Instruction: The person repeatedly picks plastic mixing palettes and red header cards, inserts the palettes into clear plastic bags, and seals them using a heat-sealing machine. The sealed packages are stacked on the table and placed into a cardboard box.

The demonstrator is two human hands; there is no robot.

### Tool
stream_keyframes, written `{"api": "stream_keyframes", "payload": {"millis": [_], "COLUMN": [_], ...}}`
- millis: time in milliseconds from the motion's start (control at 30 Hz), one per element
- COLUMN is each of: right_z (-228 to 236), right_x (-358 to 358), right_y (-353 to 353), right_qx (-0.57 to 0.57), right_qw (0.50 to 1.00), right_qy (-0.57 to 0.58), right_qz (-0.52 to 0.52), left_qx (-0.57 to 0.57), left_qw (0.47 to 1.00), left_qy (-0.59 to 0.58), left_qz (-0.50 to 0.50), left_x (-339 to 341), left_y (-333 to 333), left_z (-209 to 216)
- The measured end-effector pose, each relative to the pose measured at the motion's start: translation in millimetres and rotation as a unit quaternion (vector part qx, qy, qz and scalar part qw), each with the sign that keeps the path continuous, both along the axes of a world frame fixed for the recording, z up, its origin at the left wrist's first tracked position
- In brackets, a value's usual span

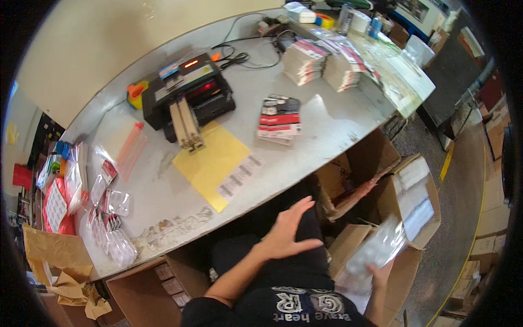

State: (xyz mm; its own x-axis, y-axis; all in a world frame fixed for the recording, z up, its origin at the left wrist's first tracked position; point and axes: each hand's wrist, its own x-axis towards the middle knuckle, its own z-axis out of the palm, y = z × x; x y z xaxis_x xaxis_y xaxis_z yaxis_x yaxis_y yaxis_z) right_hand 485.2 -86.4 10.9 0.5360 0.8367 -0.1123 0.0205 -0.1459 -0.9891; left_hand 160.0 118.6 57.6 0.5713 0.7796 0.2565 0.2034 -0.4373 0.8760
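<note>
The clear plastic stack [378,248], held over the open carton [404,275] on the person's right, could slip or splay, because the right hand [380,271] seems to grip only its lower end; its pieces are too blurred to count. The left hand [286,234] is empty, fingers spread, near the desk [321,147]. Counted by size, there are one desk, one black machine [218,106], one yellow sheet [210,174], at least two tall card stacks [305,68] and one low card pile [279,117]
</note>
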Motion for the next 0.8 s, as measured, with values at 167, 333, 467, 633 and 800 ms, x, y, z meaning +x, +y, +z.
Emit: {"api": "stream_keyframes", "payload": {"millis": [167, 333, 467, 633, 800], "right_z": [66, 47, 48, 74, 60], "right_x": [-158, -287, -300, -265, -203], "right_y": [205, 286, 301, 371, 497], "right_qx": [-0.042, -0.161, -0.206, -0.083, 0.028], "right_qw": [0.906, 0.827, 0.797, 0.825, 0.659], "right_qy": [0.104, 0.081, -0.119, -0.312, -0.607], "right_qz": [0.408, 0.532, 0.555, 0.464, 0.443], "left_qx": [-0.111, -0.294, -0.243, -0.285, -0.262], "left_qw": [0.978, 0.84, 0.86, 0.859, 0.822], "left_qy": [-0.087, -0.298, -0.083, -0.098, -0.112], "left_qz": [0.154, 0.344, 0.441, 0.414, 0.492], "left_x": [-44, -126, -149, -153, -163], "left_y": [-7, 10, 22, 25, 24], "left_z": [8, -20, -26, -23, -6]}}
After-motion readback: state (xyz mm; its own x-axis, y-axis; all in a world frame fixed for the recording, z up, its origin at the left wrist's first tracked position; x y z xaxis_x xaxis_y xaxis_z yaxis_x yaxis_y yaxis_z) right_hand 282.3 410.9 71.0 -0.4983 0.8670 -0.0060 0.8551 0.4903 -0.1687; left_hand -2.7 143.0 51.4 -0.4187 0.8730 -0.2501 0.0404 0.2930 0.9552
